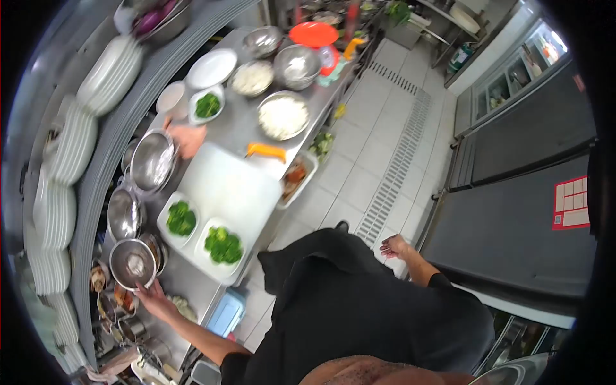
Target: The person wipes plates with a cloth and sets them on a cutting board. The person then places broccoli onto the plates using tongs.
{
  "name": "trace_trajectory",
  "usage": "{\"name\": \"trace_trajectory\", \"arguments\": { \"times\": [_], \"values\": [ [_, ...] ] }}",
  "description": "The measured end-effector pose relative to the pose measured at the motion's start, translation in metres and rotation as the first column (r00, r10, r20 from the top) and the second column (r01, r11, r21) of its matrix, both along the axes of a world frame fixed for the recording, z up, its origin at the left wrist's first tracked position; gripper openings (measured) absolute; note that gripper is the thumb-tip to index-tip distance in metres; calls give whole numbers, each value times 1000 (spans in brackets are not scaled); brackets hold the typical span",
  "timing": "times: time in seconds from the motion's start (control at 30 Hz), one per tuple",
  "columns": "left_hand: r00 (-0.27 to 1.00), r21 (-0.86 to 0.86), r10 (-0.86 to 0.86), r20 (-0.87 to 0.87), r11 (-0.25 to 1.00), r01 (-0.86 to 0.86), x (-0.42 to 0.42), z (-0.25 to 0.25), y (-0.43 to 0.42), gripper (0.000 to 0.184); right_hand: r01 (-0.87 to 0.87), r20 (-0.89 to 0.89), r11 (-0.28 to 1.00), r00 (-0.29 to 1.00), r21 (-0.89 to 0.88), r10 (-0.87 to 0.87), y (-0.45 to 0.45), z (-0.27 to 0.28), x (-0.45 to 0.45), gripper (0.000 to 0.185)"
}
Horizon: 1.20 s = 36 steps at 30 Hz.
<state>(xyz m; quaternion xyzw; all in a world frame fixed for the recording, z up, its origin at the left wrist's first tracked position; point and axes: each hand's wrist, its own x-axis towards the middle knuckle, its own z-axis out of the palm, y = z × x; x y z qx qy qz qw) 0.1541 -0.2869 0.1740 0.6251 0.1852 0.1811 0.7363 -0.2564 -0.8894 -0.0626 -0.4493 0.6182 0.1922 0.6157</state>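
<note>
My left hand (153,300) is at the near rim of a steel mixing bowl (133,262), fingers on its edge. The bowl sits at the back of the counter, with something pale at its bottom. More steel bowls stand just beyond it: one (126,213) and a larger one (153,160). Right of them lies a white cutting board (224,176) bearing two white dishes of broccoli, one dish (181,220) behind the other (222,245). Out over the floor by my right side, my right hand (394,246) hangs with loosely bent fingers, nothing visible in it.
Stacked white plates (56,215) line the shelf at left. Farther along the counter are bowls of white shreds (283,116), a dish of greens (208,105) and an orange-handled tool (266,152). A blue container (226,313) is below the counter edge; a fridge (507,224) stands right.
</note>
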Motion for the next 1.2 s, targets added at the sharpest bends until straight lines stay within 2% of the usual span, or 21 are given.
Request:
{"name": "trace_trajectory", "arguments": {
  "times": [0.13,0.2,0.23,0.27,0.33,0.4,0.43,0.5,0.6,0.67,0.73,0.8,0.83,0.93,1.03,1.07,1.1,1.13,1.2],
  "values": [
    [972,-73,-201,-120,978,193,-34,-4,-165,72,-30,113,994,993,-107,42,-81,3,36,19],
    [914,-104,-382,-134,923,371,-39,-27,-252,69,-38,287,993,955,-115,70,-114,17,73,20],
    [863,-119,-474,-175,880,459,-40,-34,-304,68,-16,366,992,929,-124,61,-124,45,98,22],
    [800,-137,-560,-217,829,543,-41,-41,-359,67,-68,459,990,881,-126,119,-139,52,118,26],
    [599,-259,-777,-195,630,733,-47,-62,-464,65,-118,621,988,769,-96,152,-165,91,150,37],
    [424,-323,-873,-240,483,814,-57,-75,-572,64,-1,741,998,671,61,-45,-193,130,168,36],
    [313,-339,-909,-277,397,853,-60,-85,-621,66,80,745,992,655,98,-126,-213,132,169,34],
    [121,-355,-943,-309,232,906,-69,-114,-711,69,233,746,958,606,166,-276,-256,129,171,30],
    [-68,-346,-930,-360,65,936,-80,-130,-838,73,540,678,841,606,35,-417,-334,99,151,24],
    [-242,-364,-930,-276,-132,922,-83,-161,-914,71,656,629,754,597,-26,-498,-388,99,140,19],
    [-412,-344,-863,-293,-307,888,-90,-146,-987,69,763,649,641,528,-80,-548,-437,96,123,15],
    [-619,-191,-703,-351,-594,782,-84,-126,-1054,70,877,601,464,438,-124,-668,-484,107,105,13],
    [-616,-43,-702,-357,-647,761,-84,-146,-1087,72,908,588,381,405,-172,-700,-508,102,89,12],
    [-705,208,-590,-394,-804,557,-52,-116,-1176,59,924,487,170,329,-342,-809,-552,71,34,8],
    [-539,270,-643,-545,-743,613,-9,-134,-1244,55,889,407,-53,155,-456,-900,-559,27,-19,19],
    [-489,282,-654,-577,-722,632,10,-139,-1263,54,934,466,-42,137,-354,-874,-545,6,-46,26],
    [-464,268,-637,-615,-723,637,32,-155,-1281,56,943,462,-140,16,-302,-887,-539,-14,-59,27],
    [-408,297,-618,-672,-730,616,54,-172,-1294,55,926,359,-221,-102,-307,-928,-535,-12,-60,29],
    [-260,382,-613,-746,-714,587,97,-230,-1312,52,911,164,-200,-150,-360,-975,-549,-24,-54,29]
  ]
}}
